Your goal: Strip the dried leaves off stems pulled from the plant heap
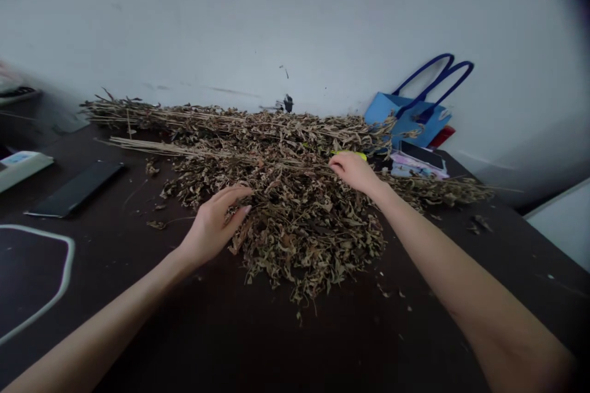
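Left hand (212, 221) curves open at nine o'clock of the dried leaves (313, 233); right hand (356, 172), grip unclear, at two; hard tugging could scatter brittle leaves.

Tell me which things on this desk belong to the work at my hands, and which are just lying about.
Likely part of the work:
dried leaf pile, at your left hand
dried stalks, at your right hand
similar rear bundle

Apparently just lying about:
blue bag
flat black object
white box-like object
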`<state>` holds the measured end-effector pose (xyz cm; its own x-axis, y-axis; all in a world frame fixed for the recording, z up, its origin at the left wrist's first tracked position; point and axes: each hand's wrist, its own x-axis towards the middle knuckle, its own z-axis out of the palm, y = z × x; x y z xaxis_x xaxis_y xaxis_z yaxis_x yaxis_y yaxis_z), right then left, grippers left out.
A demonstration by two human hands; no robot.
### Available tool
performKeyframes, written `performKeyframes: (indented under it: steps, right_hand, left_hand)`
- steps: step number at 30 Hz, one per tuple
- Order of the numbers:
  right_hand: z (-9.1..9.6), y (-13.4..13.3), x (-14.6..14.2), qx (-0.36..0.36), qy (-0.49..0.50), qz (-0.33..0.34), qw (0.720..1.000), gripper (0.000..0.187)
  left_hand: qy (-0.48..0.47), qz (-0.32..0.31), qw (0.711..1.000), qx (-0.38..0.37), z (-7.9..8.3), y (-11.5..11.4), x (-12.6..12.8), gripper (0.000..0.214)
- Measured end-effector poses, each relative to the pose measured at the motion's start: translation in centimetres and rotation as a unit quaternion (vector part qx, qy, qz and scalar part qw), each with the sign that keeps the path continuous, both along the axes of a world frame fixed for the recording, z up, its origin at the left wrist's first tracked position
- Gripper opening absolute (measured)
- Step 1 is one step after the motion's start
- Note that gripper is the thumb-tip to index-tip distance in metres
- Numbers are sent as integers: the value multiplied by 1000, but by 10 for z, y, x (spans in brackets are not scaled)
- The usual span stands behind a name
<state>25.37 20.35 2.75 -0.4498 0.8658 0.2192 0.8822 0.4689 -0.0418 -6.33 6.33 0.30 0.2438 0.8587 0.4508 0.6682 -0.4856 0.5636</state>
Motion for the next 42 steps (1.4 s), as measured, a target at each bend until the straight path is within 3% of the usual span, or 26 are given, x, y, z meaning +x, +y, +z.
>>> performKeyframes:
  steps: [5,10,18,24,31,42]
  right_hand:
    - [-22,32,-3,-9,-84,-15,996,17]
    - [-30,44,-9,3,-135,-37,990,23]
    - [-24,42,-12,22,-141,-33,989,14]
    - [-16,37,-1,51,-105,-59,991,17]
    - [-24,28,6,37,-72,-45,996,12]
    - [-16,14,-56,15,-40,37,998,21]
  left_hand:
    - [-17,-12,1000,-10,-8,-3,-1,30]
    - [-42,-5,999,-21,-17,-7,-6,29]
    - [-54,0,998,-16,-20,-11,-11,29]
    - [-33,11,999,-8,-17,-11,-14,28]
    - [-12,4,1000,-13,-7,-8,-12,28]
    - [0,-18,1000,25,4,6,6,27]
